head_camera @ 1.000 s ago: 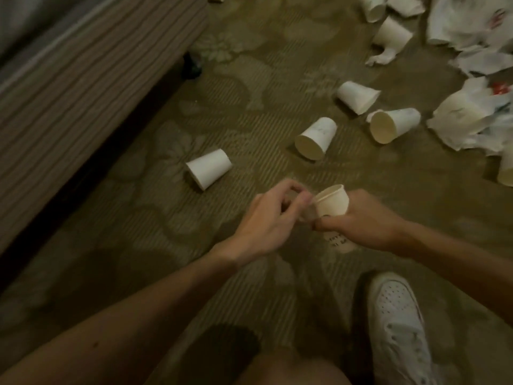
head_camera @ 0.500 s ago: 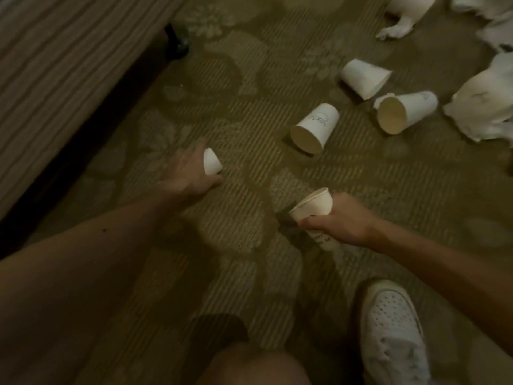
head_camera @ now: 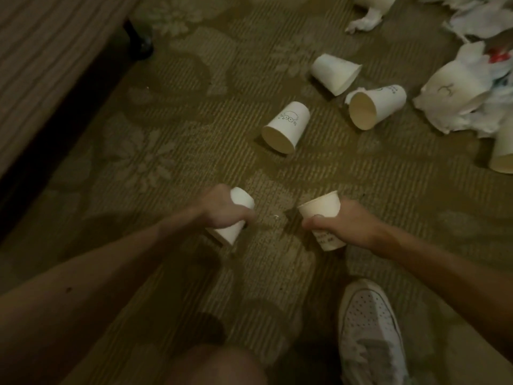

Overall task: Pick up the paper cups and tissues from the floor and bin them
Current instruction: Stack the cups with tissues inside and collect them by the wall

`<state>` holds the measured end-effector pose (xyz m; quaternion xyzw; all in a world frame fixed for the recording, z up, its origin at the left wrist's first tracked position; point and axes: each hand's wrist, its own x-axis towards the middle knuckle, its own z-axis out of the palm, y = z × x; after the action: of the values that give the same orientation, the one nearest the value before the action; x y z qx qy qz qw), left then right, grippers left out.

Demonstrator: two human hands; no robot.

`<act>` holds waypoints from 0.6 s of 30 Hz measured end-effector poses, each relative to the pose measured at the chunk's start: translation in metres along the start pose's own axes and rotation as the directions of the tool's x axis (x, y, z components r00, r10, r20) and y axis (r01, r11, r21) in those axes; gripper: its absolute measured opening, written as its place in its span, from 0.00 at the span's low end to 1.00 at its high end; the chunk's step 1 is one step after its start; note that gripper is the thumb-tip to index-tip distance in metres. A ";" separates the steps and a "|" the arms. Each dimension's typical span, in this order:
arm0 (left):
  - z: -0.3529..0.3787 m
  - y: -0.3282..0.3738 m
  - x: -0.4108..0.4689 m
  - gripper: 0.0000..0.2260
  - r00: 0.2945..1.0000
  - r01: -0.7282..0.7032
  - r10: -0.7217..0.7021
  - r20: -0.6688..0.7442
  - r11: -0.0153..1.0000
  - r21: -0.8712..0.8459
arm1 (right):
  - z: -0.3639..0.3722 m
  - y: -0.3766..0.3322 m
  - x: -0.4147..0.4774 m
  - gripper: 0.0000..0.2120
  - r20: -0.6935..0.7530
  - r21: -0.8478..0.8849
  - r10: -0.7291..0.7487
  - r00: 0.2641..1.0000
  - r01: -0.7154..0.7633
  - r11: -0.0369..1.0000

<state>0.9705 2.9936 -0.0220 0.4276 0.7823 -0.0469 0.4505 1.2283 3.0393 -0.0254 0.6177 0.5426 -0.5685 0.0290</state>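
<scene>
My left hand (head_camera: 219, 211) grips a white paper cup (head_camera: 241, 199) tilted on its side just above the carpet. My right hand (head_camera: 347, 220) grips another paper cup (head_camera: 322, 208), mouth facing up and left, printed text low on its wall. Three more cups lie on their sides further out: one with a doodle (head_camera: 287, 127), one plain (head_camera: 334, 73), one with its mouth toward me (head_camera: 374, 105). Crumpled tissues (head_camera: 458, 98) are heaped at the right, and another tissue (head_camera: 363, 22) lies at the top. No bin is in view.
A striped bed or sofa base (head_camera: 47, 59) with a dark leg (head_camera: 138, 37) runs along the left. My white shoe (head_camera: 369, 329) stands on the patterned carpet (head_camera: 172, 140) at the bottom right. A further cup (head_camera: 503, 151) is cut off at the right edge.
My left hand reached out to the cup lying at the left, closed round it and drew it back toward me. My right hand kept hold of its cup and barely moved.
</scene>
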 end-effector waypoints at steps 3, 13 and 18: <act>-0.009 0.025 -0.001 0.22 0.998 0.002 0.023 0.063 0.928 -0.371 | -0.020 -0.012 0.007 0.36 0.000 0.224 0.076 0.997 -0.074 0.972; -0.095 0.088 0.042 0.16 0.988 -0.121 0.148 -0.050 0.522 -0.844 | -0.063 -0.099 0.057 0.11 0.054 0.739 -0.028 0.998 -0.021 0.673; -0.087 0.121 0.063 0.07 0.973 -0.077 0.229 0.036 0.465 -0.882 | -0.054 -0.107 0.080 0.13 0.156 0.761 -0.031 0.987 -0.100 0.641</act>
<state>0.9839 3.1491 0.0198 0.2020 0.6188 0.3667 0.6647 1.1703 3.1695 -0.0033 0.5362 0.2349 -0.7900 -0.1824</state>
